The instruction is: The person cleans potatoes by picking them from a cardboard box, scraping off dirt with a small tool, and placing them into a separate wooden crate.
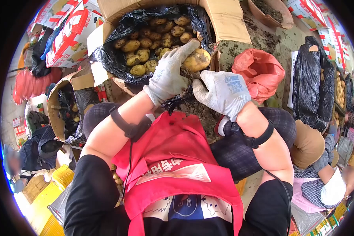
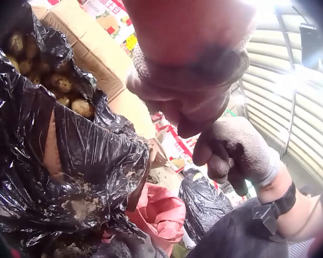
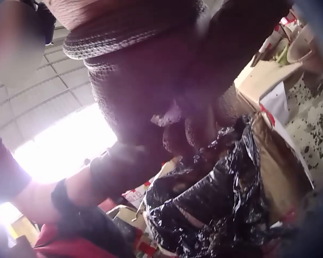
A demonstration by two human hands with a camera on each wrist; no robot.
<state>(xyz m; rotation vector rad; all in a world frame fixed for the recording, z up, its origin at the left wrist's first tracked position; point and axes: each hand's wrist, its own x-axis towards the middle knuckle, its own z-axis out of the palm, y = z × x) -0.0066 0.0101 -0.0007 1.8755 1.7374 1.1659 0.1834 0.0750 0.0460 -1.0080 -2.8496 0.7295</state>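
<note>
In the head view, my gloved left hand (image 1: pixel 167 76) grips a large yellow potato (image 1: pixel 197 59) at the near right corner of an open carton. The gloved right hand (image 1: pixel 224 92) is close below the potato, its thumb and fingers bent and its fingertips near the potato's underside. Its loosely curled fingers (image 2: pixel 220 166) show beside the left hand in the left wrist view, with nothing visible in them. Many soil-specked potatoes (image 1: pixel 145 43) fill the carton's black plastic liner (image 1: pixel 106 59). In both wrist views the held potato is hidden behind the gloves.
A red mesh bag (image 1: pixel 259 74) stands right of the carton, whose flap (image 1: pixel 228 21) is folded outward. Loose soil covers the ground. A smaller lined carton (image 1: pixel 59 106) sits at left, a black-bagged box (image 1: pixel 314 82) at right. Other people (image 1: pixel 322 185) sit at the sides.
</note>
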